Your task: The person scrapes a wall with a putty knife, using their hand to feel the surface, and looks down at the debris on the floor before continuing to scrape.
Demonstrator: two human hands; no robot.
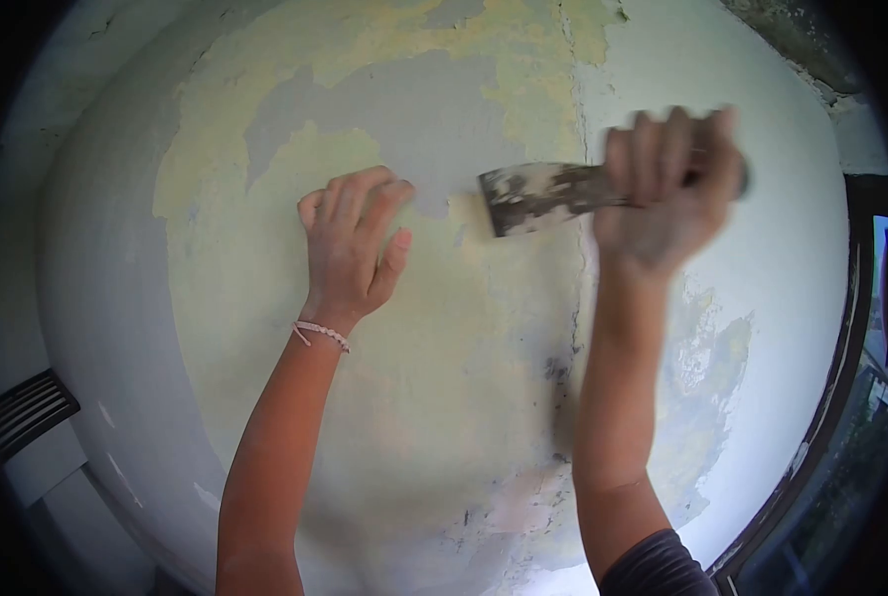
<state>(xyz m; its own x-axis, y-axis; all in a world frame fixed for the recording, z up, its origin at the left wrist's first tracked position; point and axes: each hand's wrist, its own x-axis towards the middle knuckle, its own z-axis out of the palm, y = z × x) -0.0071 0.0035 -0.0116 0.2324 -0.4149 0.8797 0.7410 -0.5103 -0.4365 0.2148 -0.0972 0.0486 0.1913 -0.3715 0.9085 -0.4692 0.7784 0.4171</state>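
The left arm rises from the bottom edge, leaning a little to the right, with a bracelet [323, 334] around the wrist. The left hand [350, 243] is raised in front of the wall [414, 397], its back to the camera, half-open: the fingers bend loosely and the thumb stands apart from them. Whether the fingertips touch the wall, I cannot tell.

To the right, the scraper [538, 199] lies nearly level before the wall, its blade pointing left, the broad edge near the left hand but apart from it. I cannot tell if that edge meets the wall. The right hand [667, 189], blurred, is closed around the handle, fingers wrapped over it. Its forearm stands almost upright beneath, the elbow slightly bent above a dark sleeve [658, 568].

Around them, from the left: a dark slatted vent [32, 412] sits low at the edge; then the wall shows yellowish paint with a ragged grey patch [434, 109] above the left hand. A crack [576, 258] runs down behind the scraper, with dark spots [558, 370] lower down beside the right forearm. At far right is a dark window frame [836, 382]. Both forearms cover strips of the wall, and the right hand hides most of the handle.
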